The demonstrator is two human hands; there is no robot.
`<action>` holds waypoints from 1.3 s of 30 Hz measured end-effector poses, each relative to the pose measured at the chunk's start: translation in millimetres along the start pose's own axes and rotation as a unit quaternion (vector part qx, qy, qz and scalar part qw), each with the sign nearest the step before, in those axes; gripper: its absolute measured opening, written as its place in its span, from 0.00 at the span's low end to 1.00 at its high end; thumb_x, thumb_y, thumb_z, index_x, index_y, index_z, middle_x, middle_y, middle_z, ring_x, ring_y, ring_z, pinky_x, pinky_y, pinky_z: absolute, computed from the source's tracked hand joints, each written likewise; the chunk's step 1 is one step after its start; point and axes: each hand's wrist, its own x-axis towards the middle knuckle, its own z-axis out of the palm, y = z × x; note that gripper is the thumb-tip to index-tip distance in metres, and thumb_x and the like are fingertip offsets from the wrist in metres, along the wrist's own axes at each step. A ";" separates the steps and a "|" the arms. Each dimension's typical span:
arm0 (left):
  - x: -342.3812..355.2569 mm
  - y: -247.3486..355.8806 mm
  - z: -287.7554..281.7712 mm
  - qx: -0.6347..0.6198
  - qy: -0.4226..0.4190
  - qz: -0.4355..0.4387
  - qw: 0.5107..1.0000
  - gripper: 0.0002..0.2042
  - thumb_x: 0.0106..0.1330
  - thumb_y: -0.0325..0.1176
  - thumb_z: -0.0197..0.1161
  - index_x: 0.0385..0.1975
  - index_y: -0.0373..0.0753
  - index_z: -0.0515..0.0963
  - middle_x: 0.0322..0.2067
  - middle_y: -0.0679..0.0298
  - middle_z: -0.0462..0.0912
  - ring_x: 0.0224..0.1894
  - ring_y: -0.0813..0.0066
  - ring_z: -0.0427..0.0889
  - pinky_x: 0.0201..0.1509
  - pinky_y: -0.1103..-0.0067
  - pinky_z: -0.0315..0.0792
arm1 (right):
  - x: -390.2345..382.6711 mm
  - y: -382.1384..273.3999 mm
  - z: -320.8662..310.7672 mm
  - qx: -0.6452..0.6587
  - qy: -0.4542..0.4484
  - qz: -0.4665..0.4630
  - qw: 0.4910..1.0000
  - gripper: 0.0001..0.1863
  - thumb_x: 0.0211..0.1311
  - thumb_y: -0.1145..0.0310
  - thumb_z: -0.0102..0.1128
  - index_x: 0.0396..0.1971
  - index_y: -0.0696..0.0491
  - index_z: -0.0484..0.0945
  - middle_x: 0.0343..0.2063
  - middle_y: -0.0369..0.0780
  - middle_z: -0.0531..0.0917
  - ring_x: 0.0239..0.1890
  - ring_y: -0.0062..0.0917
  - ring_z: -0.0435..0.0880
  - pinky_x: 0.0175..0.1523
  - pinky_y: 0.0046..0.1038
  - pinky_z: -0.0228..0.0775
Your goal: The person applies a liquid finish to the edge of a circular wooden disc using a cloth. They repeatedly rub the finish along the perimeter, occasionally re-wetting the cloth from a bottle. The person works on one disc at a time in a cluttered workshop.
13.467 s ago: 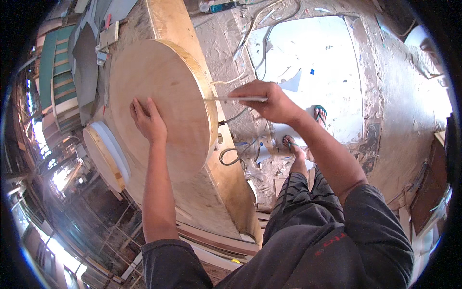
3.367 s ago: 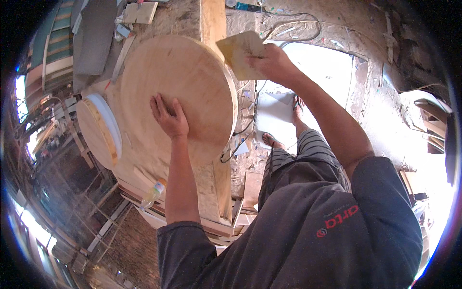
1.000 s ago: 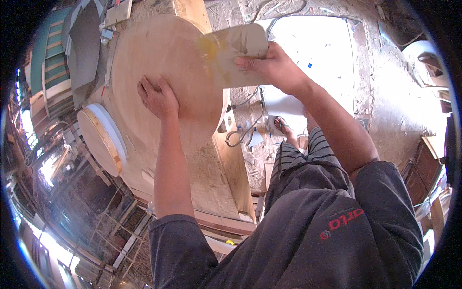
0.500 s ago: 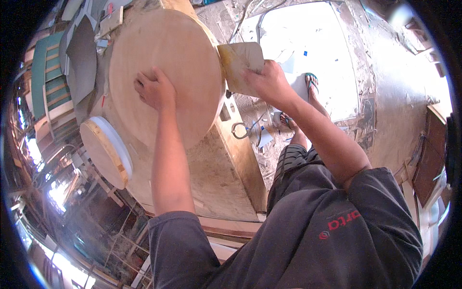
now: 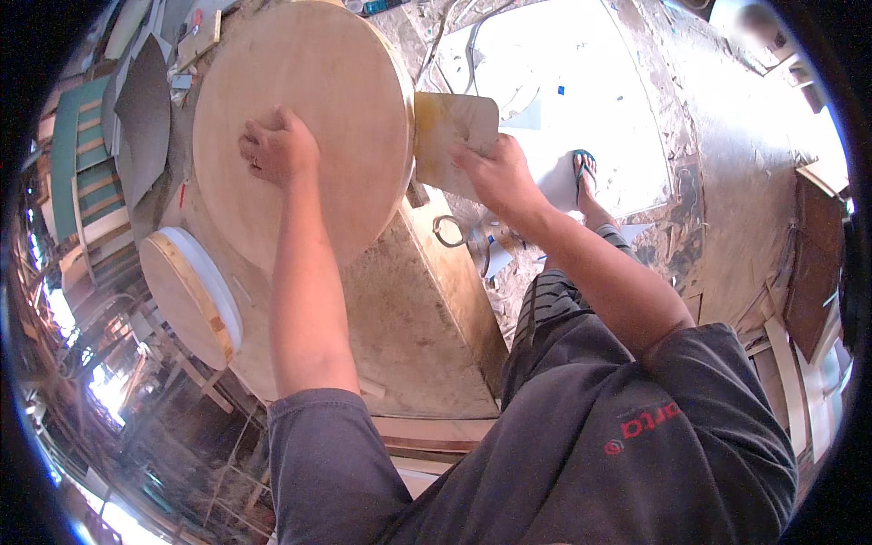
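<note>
Spreader [image 5: 447, 125] moved from over wooden disc [image 5: 345, 127] to rim near right edge of tabletop [image 5: 391, 313]; work apparently there. Right grip [image 5: 496, 175] clamped on spreader; left hand [image 5: 285, 151] on disc, closure unclear.

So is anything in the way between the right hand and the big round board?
Only the thin flat sheet that the right hand grips: its yellow-stained side is at the edge of the round board, though I can't tell whether they touch. Nothing else visible stands between.
</note>
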 end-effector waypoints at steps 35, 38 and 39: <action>1.1 -7.0 1.1 0.021 -0.021 -0.011 1.000 0.38 0.77 0.61 0.47 0.75 0.35 0.63 0.75 0.43 0.60 0.78 0.50 0.60 0.77 0.51 0.56 | 26.3 -80.7 -57.4 0.315 -0.008 -0.005 0.949 0.20 0.67 0.66 0.69 0.53 0.65 0.81 0.42 0.47 0.88 0.41 0.33 0.90 0.46 0.35 0.85; 2.0 -3.9 2.3 0.025 -0.022 0.000 0.999 0.37 0.78 0.60 0.47 0.76 0.36 0.63 0.75 0.43 0.60 0.78 0.51 0.60 0.78 0.52 0.56 | 65.4 -74.3 -107.3 0.344 0.052 -0.031 0.937 0.25 0.67 0.64 0.69 0.56 0.65 0.78 0.43 0.49 0.87 0.42 0.37 0.90 0.45 0.39 0.86; 0.4 -5.5 -0.8 0.028 -0.021 0.000 0.999 0.37 0.79 0.59 0.48 0.76 0.37 0.63 0.75 0.43 0.61 0.78 0.51 0.60 0.78 0.52 0.57 | 71.2 -74.8 -120.9 0.377 0.045 -0.016 0.925 0.27 0.62 0.63 0.71 0.56 0.63 0.79 0.43 0.45 0.87 0.40 0.35 0.89 0.44 0.35 0.83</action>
